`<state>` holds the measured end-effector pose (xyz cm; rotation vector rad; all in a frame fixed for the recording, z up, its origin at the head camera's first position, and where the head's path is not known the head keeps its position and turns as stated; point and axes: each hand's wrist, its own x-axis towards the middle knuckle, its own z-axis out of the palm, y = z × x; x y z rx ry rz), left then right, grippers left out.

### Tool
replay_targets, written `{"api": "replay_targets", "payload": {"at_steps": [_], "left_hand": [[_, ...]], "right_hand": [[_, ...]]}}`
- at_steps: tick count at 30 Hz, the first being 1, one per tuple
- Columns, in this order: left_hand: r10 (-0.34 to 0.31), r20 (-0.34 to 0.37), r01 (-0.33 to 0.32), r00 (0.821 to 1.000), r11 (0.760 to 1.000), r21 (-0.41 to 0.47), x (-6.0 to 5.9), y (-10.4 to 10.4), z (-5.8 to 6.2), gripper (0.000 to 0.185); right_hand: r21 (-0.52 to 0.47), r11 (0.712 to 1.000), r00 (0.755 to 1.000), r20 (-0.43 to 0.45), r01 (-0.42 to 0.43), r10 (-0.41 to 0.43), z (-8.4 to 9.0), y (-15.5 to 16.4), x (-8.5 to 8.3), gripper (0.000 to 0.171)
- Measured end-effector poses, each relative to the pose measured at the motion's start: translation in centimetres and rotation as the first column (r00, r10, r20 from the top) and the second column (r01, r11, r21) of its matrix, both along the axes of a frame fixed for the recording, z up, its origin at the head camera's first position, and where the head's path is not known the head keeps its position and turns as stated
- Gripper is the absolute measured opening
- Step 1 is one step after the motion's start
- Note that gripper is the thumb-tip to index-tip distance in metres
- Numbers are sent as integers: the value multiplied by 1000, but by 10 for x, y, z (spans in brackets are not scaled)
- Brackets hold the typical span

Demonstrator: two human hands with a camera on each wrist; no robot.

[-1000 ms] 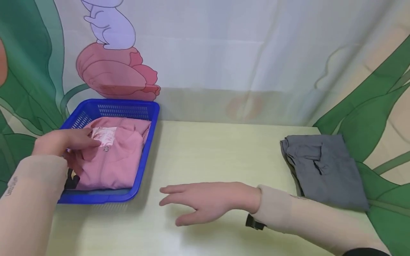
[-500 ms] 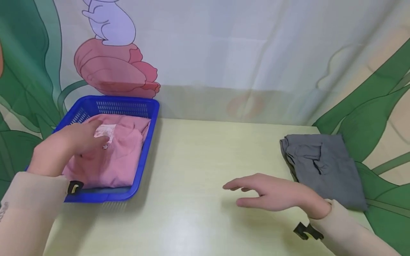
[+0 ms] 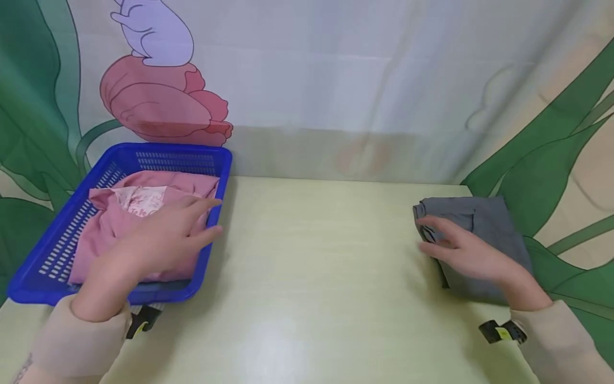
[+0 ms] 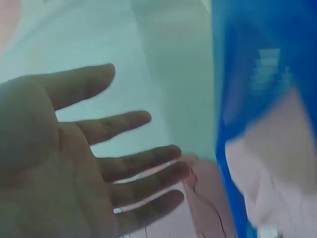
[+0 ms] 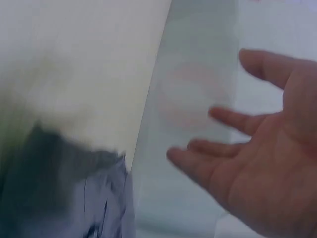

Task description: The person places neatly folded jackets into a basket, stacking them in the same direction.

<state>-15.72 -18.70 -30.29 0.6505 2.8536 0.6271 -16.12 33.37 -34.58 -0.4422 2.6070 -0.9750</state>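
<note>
Since the earlier frames, the right hand had crossed from the middle of the desk to the folded grey garment near the right edge, and the left hand had lifted off the pink garment to hang over the basket's near right corner. Both hands were apart-fingered and gripped nothing. The right one's fingertips lay at the grey garment's left edge; whether they touched it, the wrist view was too blurred to tell. The pink garment lay folded in the blue plastic basket at the desk's left edge, against the printed curtain. A loose grab at the grey garment's edge would likely pull its fold open, and the left hand, so close to the basket rim, could nudge the basket askew.
</note>
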Motion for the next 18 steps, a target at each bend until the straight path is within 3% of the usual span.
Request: {"api": "replay_targets", "payload": {"at_steps": [4, 9, 14, 18], "left_hand": [[-127, -11, 127, 992, 987, 100, 15, 23, -5, 58], [-243, 89, 213, 966, 941, 263, 25, 49, -14, 57], [-333, 283, 193, 899, 883, 427, 32, 64, -28, 50], [-381, 382, 144, 842, 841, 521, 35, 71, -39, 43]], "right_hand": [[83, 992, 995, 32, 95, -98, -6, 22, -11, 78], [191, 969, 987, -10, 160, -161, -25, 48, -21, 76], [286, 934, 977, -65, 213, -203, -48, 65, -26, 77], [341, 905, 967, -94, 253, -235, -60, 76, -30, 87]]}}
